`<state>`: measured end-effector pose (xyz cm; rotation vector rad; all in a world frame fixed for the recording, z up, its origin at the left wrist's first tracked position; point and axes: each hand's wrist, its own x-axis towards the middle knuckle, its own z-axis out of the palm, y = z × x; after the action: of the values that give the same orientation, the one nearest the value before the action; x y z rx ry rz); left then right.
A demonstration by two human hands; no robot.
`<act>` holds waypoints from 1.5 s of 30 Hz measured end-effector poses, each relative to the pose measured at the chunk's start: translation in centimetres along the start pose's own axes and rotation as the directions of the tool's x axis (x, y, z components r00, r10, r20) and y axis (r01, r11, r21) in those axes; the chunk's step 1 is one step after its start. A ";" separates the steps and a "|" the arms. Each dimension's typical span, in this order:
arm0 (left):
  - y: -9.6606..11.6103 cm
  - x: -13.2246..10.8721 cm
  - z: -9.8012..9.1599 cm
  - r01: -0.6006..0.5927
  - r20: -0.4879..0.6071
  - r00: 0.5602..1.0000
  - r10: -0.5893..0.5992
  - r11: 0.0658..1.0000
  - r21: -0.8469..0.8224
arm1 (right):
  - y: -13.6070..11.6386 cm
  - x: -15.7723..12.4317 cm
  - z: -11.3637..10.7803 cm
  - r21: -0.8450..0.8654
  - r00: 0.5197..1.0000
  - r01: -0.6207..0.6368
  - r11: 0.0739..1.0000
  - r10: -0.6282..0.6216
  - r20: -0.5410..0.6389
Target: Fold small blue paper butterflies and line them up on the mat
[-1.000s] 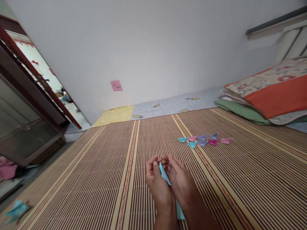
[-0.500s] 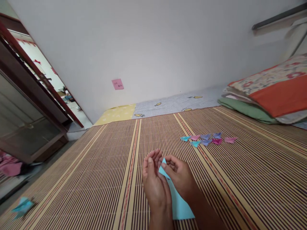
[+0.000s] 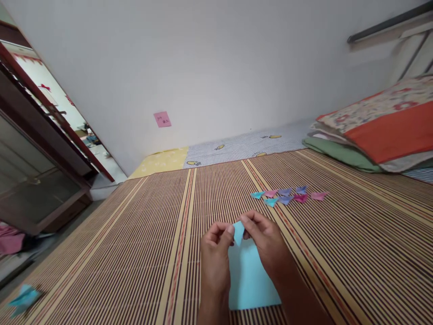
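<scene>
I note: blue paper (image 3: 250, 280) flat on mat (image 3: 135, 234), on my side of row of folded pieces (image 3: 286, 196). Left hand (image 3: 214, 253) and right hand (image 3: 267, 246): fingers pinching paper's far corner, turned over. Judged: corner fold in hand, crease not yet pressed. Next calls for edges aligned, firm press.

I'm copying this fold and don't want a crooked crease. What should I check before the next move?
1. Both hands grip the paper: ok, left hand and right hand pinch its top corner.
2. Folded tip lined up: cannot tell, fingers hide it.
3. Rest of the paper uncrumpled: ok, it looks smooth.
4. Paper resting on the mat: cannot tell.
5. Folded pieces out of the way: ok, they lie in a row farther off, apart from the hands.
</scene>
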<state>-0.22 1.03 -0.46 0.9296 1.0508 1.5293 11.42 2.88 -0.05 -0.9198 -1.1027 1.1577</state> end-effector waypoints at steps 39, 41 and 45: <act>1.2 -1.4 1.9 -0.103 0.061 0.993 0.098 0.991 0.084 | -0.8 -0.5 -0.9 -0.501 0.805 0.498 0.708 -0.592 -0.037; 1.4 -1.6 2.1 -0.139 0.102 0.987 0.124 0.977 0.160 | -0.8 -0.5 -0.9 -0.538 0.770 0.539 0.648 -0.638 0.004; 1.5 -1.7 2.0 -0.144 0.047 0.989 0.138 0.974 0.177 | -0.9 -0.6 -0.7 -0.547 0.738 0.614 0.569 -0.660 0.143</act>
<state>1.51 -0.43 1.48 1.1731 1.1325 1.5463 12.30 2.15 0.57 -0.8674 -1.5847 0.1612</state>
